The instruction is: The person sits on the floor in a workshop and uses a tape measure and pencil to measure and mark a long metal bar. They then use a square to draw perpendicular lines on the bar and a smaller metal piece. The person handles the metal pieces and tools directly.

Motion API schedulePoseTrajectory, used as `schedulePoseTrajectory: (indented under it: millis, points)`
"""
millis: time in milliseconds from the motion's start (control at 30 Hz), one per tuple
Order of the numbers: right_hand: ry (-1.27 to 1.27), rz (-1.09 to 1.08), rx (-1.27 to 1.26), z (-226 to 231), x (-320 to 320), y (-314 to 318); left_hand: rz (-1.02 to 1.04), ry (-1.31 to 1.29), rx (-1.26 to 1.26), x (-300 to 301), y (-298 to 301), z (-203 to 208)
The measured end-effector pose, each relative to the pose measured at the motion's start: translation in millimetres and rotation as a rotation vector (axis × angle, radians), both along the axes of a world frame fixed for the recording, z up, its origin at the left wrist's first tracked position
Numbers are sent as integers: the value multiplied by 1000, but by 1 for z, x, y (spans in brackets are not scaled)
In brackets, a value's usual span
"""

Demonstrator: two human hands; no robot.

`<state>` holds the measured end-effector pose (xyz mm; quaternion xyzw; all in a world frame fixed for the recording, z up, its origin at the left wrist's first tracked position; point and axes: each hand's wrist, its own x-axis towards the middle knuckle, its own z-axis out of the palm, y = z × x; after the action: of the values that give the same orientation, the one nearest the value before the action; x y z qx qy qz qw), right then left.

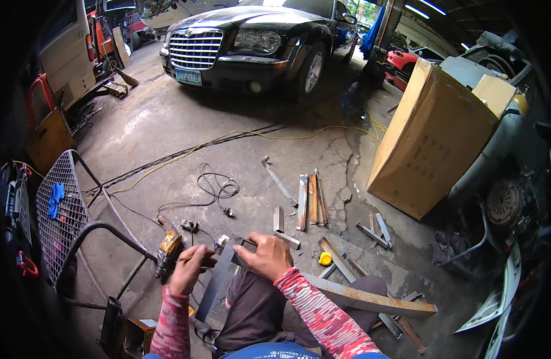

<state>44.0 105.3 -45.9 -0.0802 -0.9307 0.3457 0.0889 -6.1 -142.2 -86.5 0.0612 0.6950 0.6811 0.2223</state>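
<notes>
My right hand (265,256) is closed on a dark square-edged metal piece (244,251) above my knee. That piece meets the upper end of a flat grey metal bar (215,283), which slants down beside my leg. To the left of the bar, my left hand (192,267) has its fingers curled in a pinch. A thin stick-like thing seems to poke out of it, too small to name. A yellow power tool (169,244) with a cord lies on the floor just beyond my left hand. Across my right thigh rests a long rusty metal bar (371,295).
A yellow tape measure (325,258) lies among metal offcuts right of my knee. Rusty angle bars (312,200) lie farther ahead. A mesh-backed metal chair frame (63,194) stands left, a big cardboard box (434,134) right. A yellow cord (245,133) crosses the floor before a black car (251,45).
</notes>
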Motion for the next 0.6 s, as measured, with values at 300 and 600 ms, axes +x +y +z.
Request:
schedulePoseTrajectory:
  millis: [300,600]
  points:
    - [109,-14,66,2,1,7,-157,-111,-4,-50,47,5]
    - [238,-25,144,24,5,4,-206,458,73,-35,45,14]
